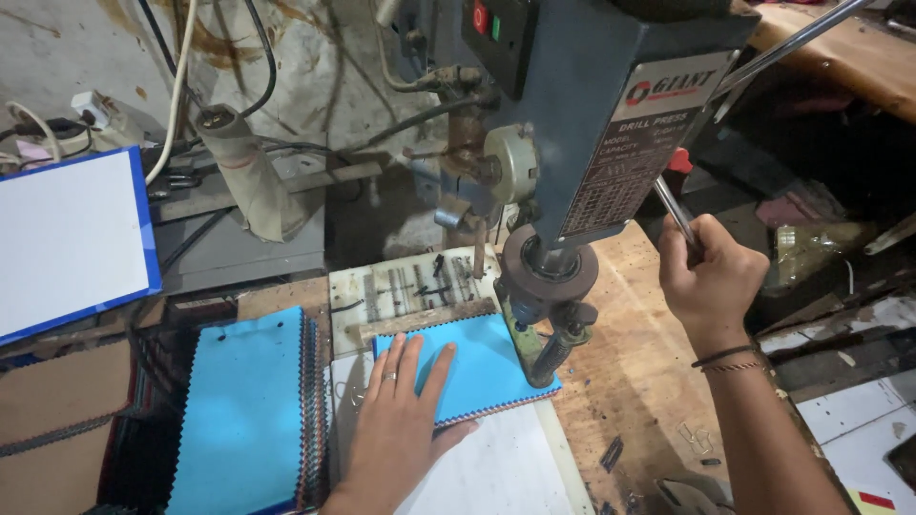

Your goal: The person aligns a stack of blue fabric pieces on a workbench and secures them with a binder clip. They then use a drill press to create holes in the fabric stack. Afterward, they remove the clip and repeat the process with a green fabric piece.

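The left hand lies flat with its fingers spread, palm down, pressing on a stack of blue fabric swatches with zigzag-cut edges; a ring shows on one finger. The right hand is closed in a fist around a thin metal feed lever, with dark bands around its wrist. The pressed stack lies on a pale board on the worn wooden bench, and its far right corner sits directly beneath the chuck and bit of a blue-grey drill press. The bit appears to meet the fabric near that corner, though the exact contact is hard to make out. Behind the stack, a scarred pale plate with slots lies at the base of the machine. To the left of the left hand, apart from it, a taller pile of swatches topped in the same blue shows a small hole near its far edge, with many coloured layers visible along its side. Farther left a white panel with a blue rim leans at an angle, and cables hang against the stained wall behind.
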